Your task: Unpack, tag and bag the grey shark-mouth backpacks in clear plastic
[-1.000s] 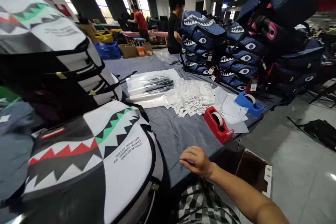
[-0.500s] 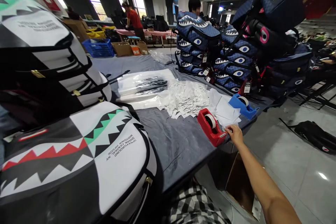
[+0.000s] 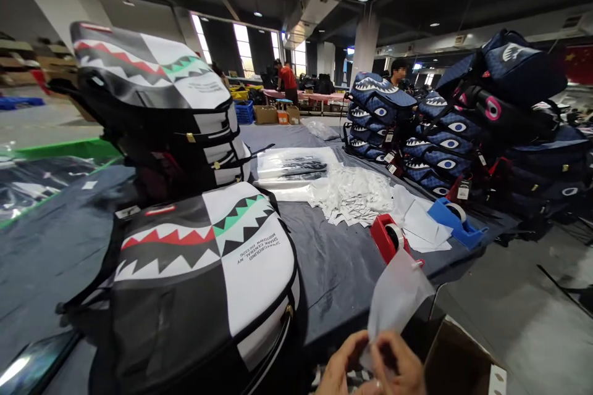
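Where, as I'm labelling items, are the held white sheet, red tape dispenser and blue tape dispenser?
White sheet (image 3: 396,295): head view, its middle.
Red tape dispenser (image 3: 381,239): head view, body's side.
Blue tape dispenser (image 3: 456,232): head view, body's side.

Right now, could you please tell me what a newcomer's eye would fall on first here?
Probably the large black-and-white backpack at left front, with its red and green jagged teeth. Next, the blue backpacks stacked at the right. At the bottom, right of centre, the left hand and right hand pinch a translucent sheet.

one head-worn camera looks forward and down over the table (image 3: 336,265) from near its edge.
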`<action>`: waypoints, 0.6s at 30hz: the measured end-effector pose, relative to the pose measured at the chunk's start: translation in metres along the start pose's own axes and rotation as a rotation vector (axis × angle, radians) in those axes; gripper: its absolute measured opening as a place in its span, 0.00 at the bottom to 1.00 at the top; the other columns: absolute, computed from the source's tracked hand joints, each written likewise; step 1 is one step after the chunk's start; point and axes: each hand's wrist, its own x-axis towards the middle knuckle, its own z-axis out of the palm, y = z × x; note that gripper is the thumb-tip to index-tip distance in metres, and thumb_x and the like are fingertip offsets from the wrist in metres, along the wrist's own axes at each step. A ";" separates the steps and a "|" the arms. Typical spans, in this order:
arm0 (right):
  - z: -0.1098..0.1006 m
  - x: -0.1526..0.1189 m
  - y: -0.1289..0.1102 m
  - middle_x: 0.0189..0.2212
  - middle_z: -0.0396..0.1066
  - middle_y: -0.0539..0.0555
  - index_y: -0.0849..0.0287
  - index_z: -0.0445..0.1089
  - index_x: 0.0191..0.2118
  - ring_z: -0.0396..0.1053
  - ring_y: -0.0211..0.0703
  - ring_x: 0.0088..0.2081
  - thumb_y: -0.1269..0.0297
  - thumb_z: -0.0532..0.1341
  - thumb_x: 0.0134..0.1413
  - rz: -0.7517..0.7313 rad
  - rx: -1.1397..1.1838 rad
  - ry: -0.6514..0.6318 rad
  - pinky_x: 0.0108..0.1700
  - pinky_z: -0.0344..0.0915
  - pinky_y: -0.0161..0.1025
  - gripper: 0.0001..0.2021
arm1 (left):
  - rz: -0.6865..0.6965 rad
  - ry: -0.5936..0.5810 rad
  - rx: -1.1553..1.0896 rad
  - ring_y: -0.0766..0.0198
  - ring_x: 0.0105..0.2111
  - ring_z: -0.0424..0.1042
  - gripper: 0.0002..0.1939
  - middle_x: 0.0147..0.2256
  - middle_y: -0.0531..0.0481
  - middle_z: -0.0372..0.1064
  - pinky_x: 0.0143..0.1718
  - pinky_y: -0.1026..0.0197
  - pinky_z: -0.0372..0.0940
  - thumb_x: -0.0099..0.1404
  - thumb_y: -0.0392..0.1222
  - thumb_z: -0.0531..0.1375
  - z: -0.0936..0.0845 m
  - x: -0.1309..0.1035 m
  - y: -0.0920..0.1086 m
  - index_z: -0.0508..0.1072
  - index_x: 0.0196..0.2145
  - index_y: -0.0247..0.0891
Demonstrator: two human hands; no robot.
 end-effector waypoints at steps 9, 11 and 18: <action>0.008 0.046 -0.064 0.43 0.75 0.57 0.55 0.65 0.56 0.74 0.45 0.46 0.70 0.60 0.62 -0.467 0.106 -0.334 0.50 0.72 0.40 0.17 | 0.317 0.374 0.307 0.64 0.29 0.68 0.22 0.28 0.49 0.72 0.34 0.63 0.64 0.74 0.54 0.52 -0.046 -0.061 0.042 0.76 0.33 0.36; 0.016 0.064 -0.066 0.50 0.73 0.62 0.57 0.62 0.61 0.70 0.51 0.54 0.64 0.63 0.60 -0.678 0.083 -0.479 0.58 0.66 0.51 0.25 | 0.540 0.279 0.625 0.63 0.31 0.69 0.18 0.29 0.49 0.73 0.40 0.60 0.65 0.76 0.46 0.49 -0.055 -0.077 0.044 0.75 0.36 0.37; 0.064 0.082 -0.066 0.23 0.69 0.46 0.56 0.69 0.37 0.68 0.36 0.27 0.54 0.60 0.65 -0.918 0.304 -0.804 0.63 0.60 0.52 0.11 | 0.602 0.268 0.752 0.60 0.41 0.72 0.14 0.39 0.45 0.77 0.45 0.56 0.63 0.76 0.43 0.50 -0.074 -0.127 0.061 0.73 0.49 0.38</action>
